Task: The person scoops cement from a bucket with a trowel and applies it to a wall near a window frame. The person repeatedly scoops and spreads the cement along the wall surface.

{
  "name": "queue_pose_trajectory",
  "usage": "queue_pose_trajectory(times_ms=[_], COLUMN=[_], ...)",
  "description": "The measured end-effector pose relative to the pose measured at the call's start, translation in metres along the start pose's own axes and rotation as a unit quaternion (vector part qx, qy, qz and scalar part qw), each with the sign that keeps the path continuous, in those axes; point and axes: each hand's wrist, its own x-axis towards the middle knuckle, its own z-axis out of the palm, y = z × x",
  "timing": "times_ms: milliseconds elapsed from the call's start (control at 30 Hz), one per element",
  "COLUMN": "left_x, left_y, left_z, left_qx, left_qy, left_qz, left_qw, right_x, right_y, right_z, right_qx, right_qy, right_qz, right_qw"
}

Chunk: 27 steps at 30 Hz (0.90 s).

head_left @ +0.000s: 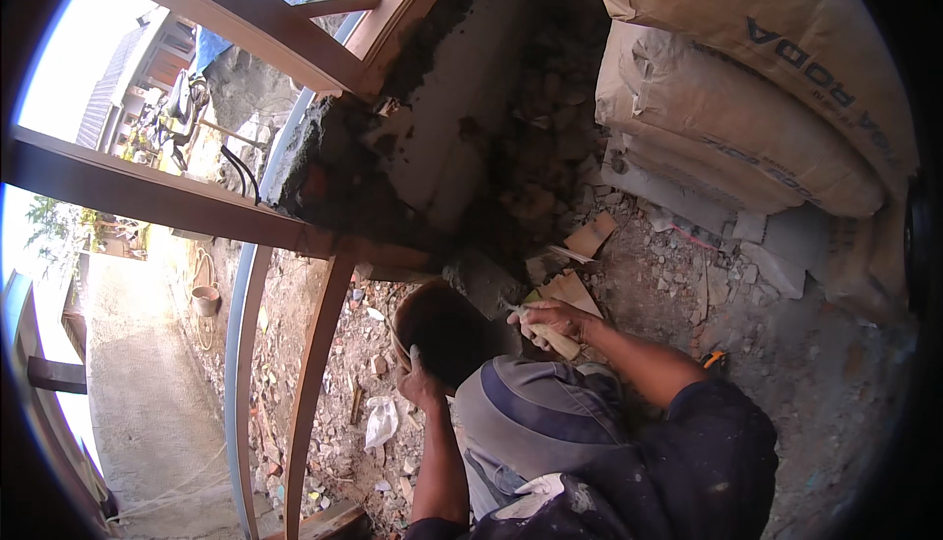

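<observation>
My right hand (556, 325) is closed around the pale wooden handle of a trowel (484, 286). The trowel's grey blade points away to the left, above the rim of a dark bucket (447, 332). My left hand (420, 383) grips the near left rim of that bucket, its thumb on the inner side. What lies inside the bucket is too dark to make out. Beyond the trowel stands a low wall (432, 147) with patches of grey mortar, some of it smooth and some rough and dark.
Stacked brown paper sacks (737, 128) rise at the right. Wooden frame bars (177, 191) cross the left side, close to the wall. Rubble, cardboard pieces (590, 235) and a white plastic bag (381, 422) litter the ground. A small bucket (205, 299) stands outside by a path.
</observation>
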Motion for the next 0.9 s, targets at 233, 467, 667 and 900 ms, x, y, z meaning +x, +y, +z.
queue_pose_trajectory(times_ms=[233,467,667,900], left_x=[0.007,0.000,-0.002,-0.007], left_y=[-0.013,-0.006,0.008,0.007], left_z=[-0.005,0.007,0.002,0.012], left_qx=[0.039,0.067,0.093,0.049], left_qy=[0.018,0.014,0.036,0.026], left_qz=[0.001,0.011,-0.008,0.026], left_qw=[0.999,0.998,0.995,0.998], right_x=[0.068,0.170,0.186,0.222], right_y=[-0.167,-0.255,-0.193,-0.248], right_z=[0.009,0.010,0.028,-0.012], right_qx=[-0.034,-0.157,-0.140,-0.149], right_qy=[0.258,0.464,0.400,0.403], right_qz=[-0.520,-0.493,-0.567,-0.422], right_qw=[0.814,0.719,0.706,0.799])
